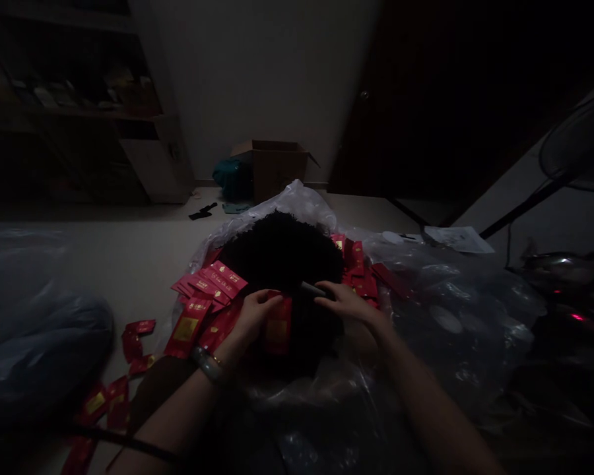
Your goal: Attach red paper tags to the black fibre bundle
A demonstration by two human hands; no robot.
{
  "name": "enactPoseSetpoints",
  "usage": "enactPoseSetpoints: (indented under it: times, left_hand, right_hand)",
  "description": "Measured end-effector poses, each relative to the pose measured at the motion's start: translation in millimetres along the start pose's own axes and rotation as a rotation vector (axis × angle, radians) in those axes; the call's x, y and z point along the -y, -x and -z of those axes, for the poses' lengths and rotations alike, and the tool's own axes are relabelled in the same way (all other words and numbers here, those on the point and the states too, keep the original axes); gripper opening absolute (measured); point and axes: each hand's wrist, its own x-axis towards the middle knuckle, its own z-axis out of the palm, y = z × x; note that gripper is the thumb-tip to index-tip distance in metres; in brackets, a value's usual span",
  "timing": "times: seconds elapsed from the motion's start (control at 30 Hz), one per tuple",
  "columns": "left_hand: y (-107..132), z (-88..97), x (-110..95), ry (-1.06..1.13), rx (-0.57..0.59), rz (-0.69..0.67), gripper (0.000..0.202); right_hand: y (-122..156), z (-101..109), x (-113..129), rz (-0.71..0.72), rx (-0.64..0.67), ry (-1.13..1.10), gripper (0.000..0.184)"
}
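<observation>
1. The flat red rectangular packet stood on end. Its long axis ran away from the person, with the top edge up toward the heap of black loose stuff.
2. The short dark grey stick-shaped thing lay nearly crosswise. Its free end pointed left and a touch away from the person, just above the packet's top right corner.
3. The left hand was curled shut on the packet's left edge, thumb over the front, fingers behind. There was a pale bangle on that wrist.
4. The right hand was pinched closed round the stick's right end, fingers bent, not spread at all. The hands sat near each other, not touching as far as I could see.
5. Looks-wise, the packet was red with a faint yellowish patch in the middle, and it was way too dark to read anything on it.
6. All this was low over a clear crinkly plastic bag on the pale floor. Plenty of matching loose red packets were fanned out to the left.
</observation>
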Motion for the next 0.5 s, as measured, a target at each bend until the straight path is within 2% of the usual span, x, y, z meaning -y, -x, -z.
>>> enactPoseSetpoints:
  times: [0.1, 0.23, 0.3, 0.43, 0.5]
  left_hand:
    - [-1, 1.1, 0, 0.01, -0.035, 0.007, 0.033]
    - [-1, 1.7, 2, 0.034, -0.04, 0.002, 0.04]
    - [0, 1.3, 3, 0.021, -0.03, -0.01, 0.041]
    - [2, -1.0, 2, -0.05, 0.014, -0.042, 0.042]
    - [2, -1.8, 2, -0.082, 0.033, -0.064, 0.045]
  right_hand:
    - [5, -9, -9, -0.01, 0.144, 0.185, 0.042]
    - [6, -19, -7, -0.002, 0.202, 0.266, 0.047]
    - [2, -21, 0, 0.042, 0.136, 0.165, 0.045]
    - [-12, -27, 24, 0.102, -0.107, -0.23, 0.037]
    - [-18, -32, 37, 0.074, -0.123, -0.334, 0.03]
